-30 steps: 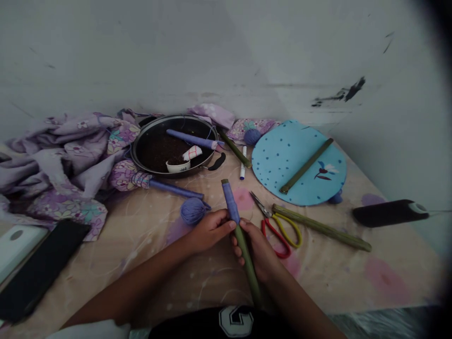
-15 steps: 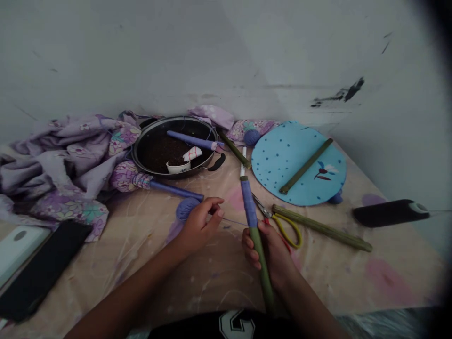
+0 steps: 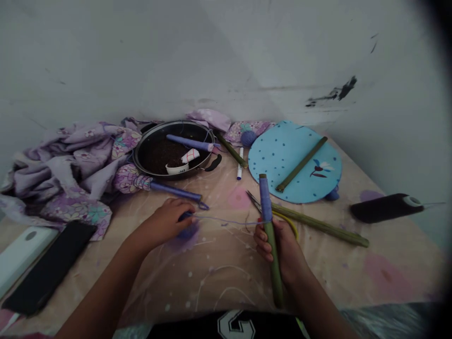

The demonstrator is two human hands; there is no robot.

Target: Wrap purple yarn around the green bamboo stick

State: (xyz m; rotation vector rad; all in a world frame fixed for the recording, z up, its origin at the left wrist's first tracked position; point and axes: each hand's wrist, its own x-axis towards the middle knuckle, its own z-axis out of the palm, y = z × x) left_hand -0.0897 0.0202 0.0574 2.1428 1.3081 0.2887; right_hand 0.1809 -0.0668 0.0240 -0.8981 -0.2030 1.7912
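Observation:
My right hand (image 3: 282, 247) is closed round a green stick (image 3: 273, 263) held nearly upright; the stick's upper part is wrapped in purple yarn (image 3: 265, 197). A thin purple strand (image 3: 226, 220) runs from the wrapped part leftward to a purple yarn ball (image 3: 188, 230) on the table. My left hand (image 3: 165, 223) lies over that ball with fingers curled on it. Red and yellow scissors (image 3: 278, 216) lie just behind my right hand, partly hidden by it.
A dark round pan (image 3: 173, 148) holds a purple-wrapped stick and a small white cup. A blue dotted disc (image 3: 294, 162) carries a green stick. Crumpled floral cloth (image 3: 70, 174) is at left, a black phone (image 3: 45, 268) at the near left, a black spool (image 3: 384, 207) at right, another green stick (image 3: 318, 226).
My left hand left the stick, moved left and down, and now covers the yarn ball. My right hand carried the stick rightward and more upright, stretching the strand between them.

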